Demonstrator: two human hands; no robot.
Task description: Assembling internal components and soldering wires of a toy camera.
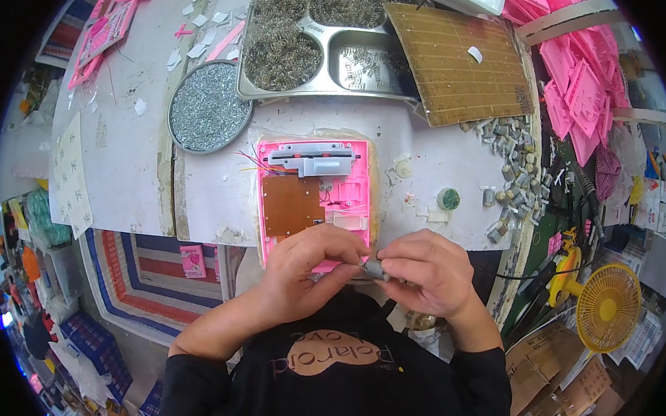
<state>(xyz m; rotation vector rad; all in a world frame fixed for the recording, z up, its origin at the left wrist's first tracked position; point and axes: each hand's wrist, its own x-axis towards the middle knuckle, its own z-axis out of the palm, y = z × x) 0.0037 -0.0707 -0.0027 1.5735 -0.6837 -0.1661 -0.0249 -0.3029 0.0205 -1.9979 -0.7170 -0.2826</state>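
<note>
Clamps small grey cylindrical motor [374,269] in grip of right hand [431,272] — by near right corner of open pink casing [360,192]. Holds left hand [311,270] at motor's end, with fingertips [350,270] close together — can't tell if clamped on anything. Has loose motors [508,173] on surface [427,148], right of casing.
</note>
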